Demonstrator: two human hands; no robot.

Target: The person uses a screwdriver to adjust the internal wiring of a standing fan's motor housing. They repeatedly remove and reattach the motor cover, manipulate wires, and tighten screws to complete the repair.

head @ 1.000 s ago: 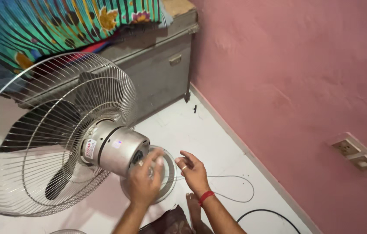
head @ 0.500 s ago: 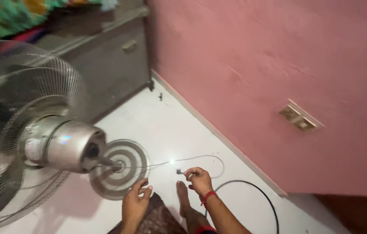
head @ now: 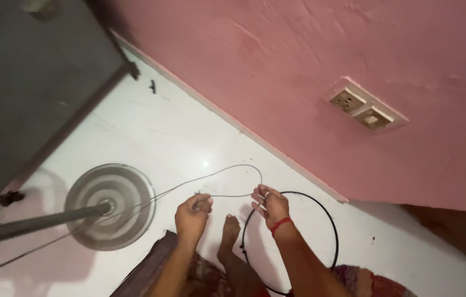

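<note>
My left hand (head: 191,214) is clenched around a thin grey wire (head: 227,171), with the fingers curled tight over it just right of the round fan base (head: 111,206). My right hand (head: 270,206) sits further right of that base, its fingers pinching the other part of the same wire, and a red thread band circles that wrist. Between my 2 hands the wire rises into a loop that arcs up over the white floor (head: 150,132) toward the pink wall (head: 310,66), while 1 end runs back left across the fan base and on toward the lower left edge. The grey fan pole (head: 46,220) leans out of the middle of the base toward the left. My bare foot (head: 228,234) rests on the floor right of the base, between my hands and a little below them. A black ring (head: 329,220) lies flat on the floor beyond the foot, under my right hand. A dark grey cabinet (head: 24,82) stands above the base, and a white wall socket (head: 366,110) is set in the pink wall far to the right of it.
</note>
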